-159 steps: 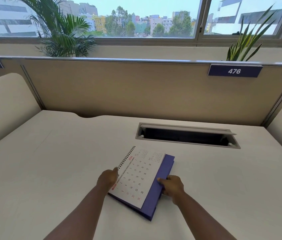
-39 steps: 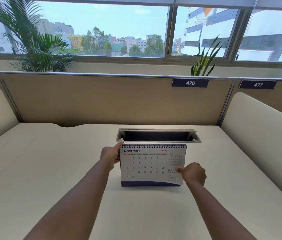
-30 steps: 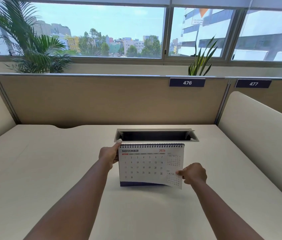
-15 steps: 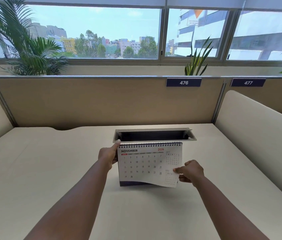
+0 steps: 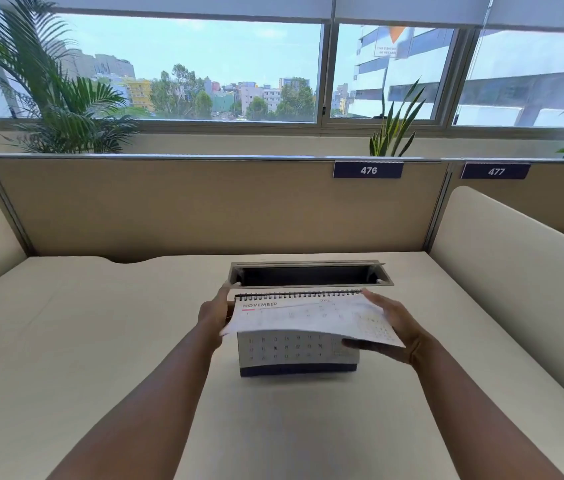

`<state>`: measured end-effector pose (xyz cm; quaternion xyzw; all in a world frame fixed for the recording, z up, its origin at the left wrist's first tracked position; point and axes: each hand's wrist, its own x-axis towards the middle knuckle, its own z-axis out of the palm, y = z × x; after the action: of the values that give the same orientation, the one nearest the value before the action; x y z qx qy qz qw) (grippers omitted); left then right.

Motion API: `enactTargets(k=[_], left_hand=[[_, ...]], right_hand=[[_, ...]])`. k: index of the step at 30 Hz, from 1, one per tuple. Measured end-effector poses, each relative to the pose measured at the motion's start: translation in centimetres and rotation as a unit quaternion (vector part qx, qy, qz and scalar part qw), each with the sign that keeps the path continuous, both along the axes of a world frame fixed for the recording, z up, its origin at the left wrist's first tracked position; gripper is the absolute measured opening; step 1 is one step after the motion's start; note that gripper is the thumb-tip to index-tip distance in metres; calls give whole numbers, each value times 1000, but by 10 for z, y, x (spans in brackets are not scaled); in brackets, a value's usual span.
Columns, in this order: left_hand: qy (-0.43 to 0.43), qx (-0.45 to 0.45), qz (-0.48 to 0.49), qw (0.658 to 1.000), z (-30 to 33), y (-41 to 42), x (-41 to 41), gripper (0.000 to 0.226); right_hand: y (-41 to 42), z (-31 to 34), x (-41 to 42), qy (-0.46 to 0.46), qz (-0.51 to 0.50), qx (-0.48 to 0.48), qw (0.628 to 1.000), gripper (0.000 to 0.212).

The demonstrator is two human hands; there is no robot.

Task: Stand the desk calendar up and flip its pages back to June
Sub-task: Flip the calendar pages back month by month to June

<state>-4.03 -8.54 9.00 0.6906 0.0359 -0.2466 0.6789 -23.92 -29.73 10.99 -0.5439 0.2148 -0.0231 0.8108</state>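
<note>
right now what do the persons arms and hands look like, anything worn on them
Both forearms are bare, with no sleeves in view. The left hand and right hand show no gloves, rings, watch or bracelet, and no markings.

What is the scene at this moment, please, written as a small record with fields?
calendar: standing on the desk, in front of the open cable slot; calendar
top page: November page, lifted away from the stand, curved
page beneath: dates visible, month name hidden
left hand: left hand at the calendar's upper left corner
right hand: right hand grips the lifted page's right edge
task state: standing done; June not yet showing
</note>
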Motion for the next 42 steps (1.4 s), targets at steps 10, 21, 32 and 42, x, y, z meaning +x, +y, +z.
enactTargets(k=[10, 21, 32, 42], left_hand=[[-3, -10, -9, 1000, 2, 0, -4, 61], [-18, 35, -5, 999, 1, -1, -4, 38], [-3, 38, 9, 999, 6, -3, -5, 30], [-3, 34, 26, 999, 8, -4, -10, 44]], right_hand=[[6, 19, 26, -120, 17, 51, 991, 86], [11, 14, 35, -84, 16, -21, 996, 74], [9, -11, 24, -71, -324, -172, 928, 21], [7, -49, 8, 149, -251, -309, 905, 12]])
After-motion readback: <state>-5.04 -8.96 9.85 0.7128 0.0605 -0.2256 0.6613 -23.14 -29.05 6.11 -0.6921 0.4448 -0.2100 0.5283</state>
